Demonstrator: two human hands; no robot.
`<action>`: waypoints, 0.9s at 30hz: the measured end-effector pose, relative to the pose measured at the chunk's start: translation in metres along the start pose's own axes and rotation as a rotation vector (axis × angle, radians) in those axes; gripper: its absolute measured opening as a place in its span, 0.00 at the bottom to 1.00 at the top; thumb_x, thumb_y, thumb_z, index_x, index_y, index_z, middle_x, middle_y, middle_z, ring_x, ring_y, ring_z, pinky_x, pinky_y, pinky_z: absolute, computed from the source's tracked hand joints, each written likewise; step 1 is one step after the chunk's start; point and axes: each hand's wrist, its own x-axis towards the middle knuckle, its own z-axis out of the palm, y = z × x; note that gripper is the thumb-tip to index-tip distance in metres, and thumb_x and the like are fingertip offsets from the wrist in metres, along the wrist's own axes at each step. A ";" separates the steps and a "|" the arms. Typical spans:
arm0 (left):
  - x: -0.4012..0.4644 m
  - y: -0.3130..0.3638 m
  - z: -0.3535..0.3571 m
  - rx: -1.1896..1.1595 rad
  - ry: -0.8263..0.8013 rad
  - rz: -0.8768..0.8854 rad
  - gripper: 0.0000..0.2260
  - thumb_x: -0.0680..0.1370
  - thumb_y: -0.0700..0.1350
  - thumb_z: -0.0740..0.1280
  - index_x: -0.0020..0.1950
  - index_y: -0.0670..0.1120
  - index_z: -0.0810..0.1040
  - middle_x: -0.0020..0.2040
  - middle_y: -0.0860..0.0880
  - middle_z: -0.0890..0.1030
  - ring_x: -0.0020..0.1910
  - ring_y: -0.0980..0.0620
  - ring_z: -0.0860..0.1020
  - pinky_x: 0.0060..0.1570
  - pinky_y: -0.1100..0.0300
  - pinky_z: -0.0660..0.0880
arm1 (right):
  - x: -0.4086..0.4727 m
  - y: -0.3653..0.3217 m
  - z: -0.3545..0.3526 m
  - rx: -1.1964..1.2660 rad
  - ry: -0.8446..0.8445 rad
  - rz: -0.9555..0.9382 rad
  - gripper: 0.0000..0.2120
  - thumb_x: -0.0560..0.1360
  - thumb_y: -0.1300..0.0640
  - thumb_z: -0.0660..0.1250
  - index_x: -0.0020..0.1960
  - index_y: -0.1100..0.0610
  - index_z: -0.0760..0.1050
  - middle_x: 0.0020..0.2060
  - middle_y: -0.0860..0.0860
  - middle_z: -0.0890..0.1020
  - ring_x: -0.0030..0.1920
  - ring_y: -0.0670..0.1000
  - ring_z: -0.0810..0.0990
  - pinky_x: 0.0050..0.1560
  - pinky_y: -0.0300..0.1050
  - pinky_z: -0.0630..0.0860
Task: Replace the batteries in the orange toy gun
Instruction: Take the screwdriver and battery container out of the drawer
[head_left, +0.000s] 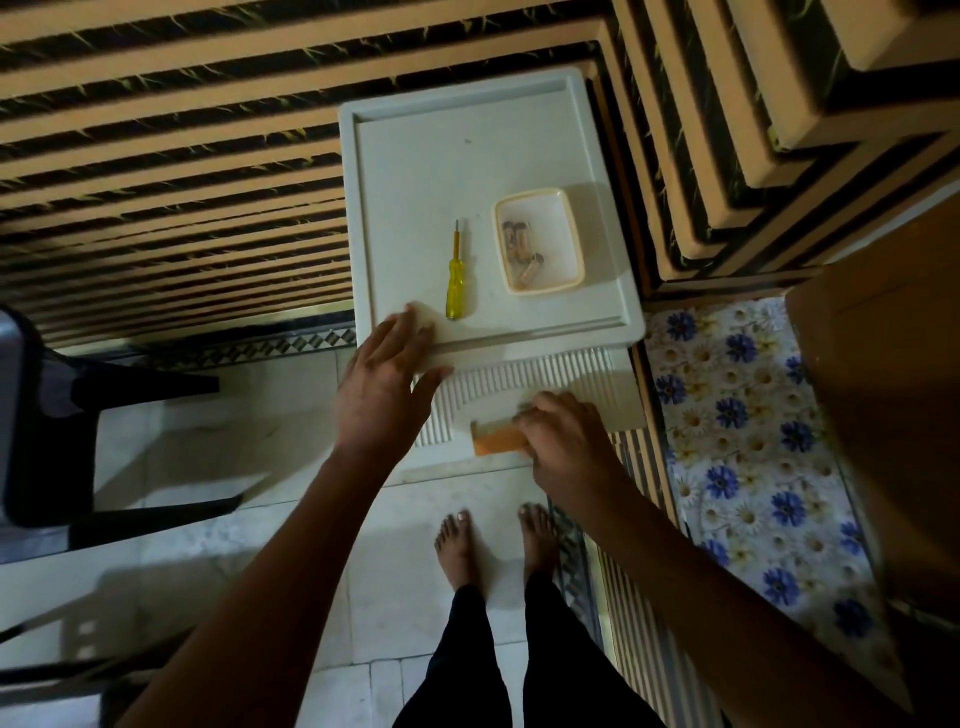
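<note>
The right hand (563, 441) is closed around the orange toy gun (501, 440) just below the surface (415, 156), while the left hand (387, 384), fingers spread, rests on its near edge, probably to steady it.

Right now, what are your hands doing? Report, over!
Left hand open on white plastic table's edge. Right hand gripping orange toy gun below it. Yellow screwdriver, small dish of batteries waiting. Nothing blocking.

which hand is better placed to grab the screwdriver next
Probably the left. The left hand lies open on the white table's near edge, just beside the yellow screwdriver. The right hand is lower down, closed on the orange toy gun.
</note>
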 end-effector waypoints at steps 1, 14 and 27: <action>-0.001 0.000 -0.001 -0.001 -0.005 0.000 0.23 0.82 0.53 0.69 0.76 0.48 0.75 0.81 0.46 0.69 0.80 0.43 0.67 0.74 0.39 0.71 | -0.007 0.000 0.001 -0.007 -0.028 -0.018 0.09 0.62 0.65 0.74 0.43 0.60 0.81 0.43 0.57 0.80 0.43 0.62 0.80 0.41 0.53 0.77; -0.009 -0.018 0.020 -0.007 0.065 0.106 0.30 0.80 0.49 0.70 0.81 0.47 0.67 0.83 0.44 0.64 0.82 0.42 0.62 0.76 0.36 0.67 | -0.069 -0.007 0.070 -0.226 -0.359 0.056 0.11 0.63 0.63 0.78 0.41 0.57 0.78 0.45 0.55 0.76 0.45 0.60 0.78 0.38 0.54 0.77; -0.011 -0.045 0.046 0.271 0.235 0.224 0.35 0.78 0.44 0.73 0.83 0.48 0.64 0.83 0.45 0.64 0.81 0.41 0.64 0.71 0.44 0.66 | 0.048 0.041 0.144 0.042 -0.238 0.221 0.29 0.74 0.63 0.71 0.73 0.63 0.70 0.70 0.63 0.75 0.70 0.64 0.75 0.65 0.56 0.76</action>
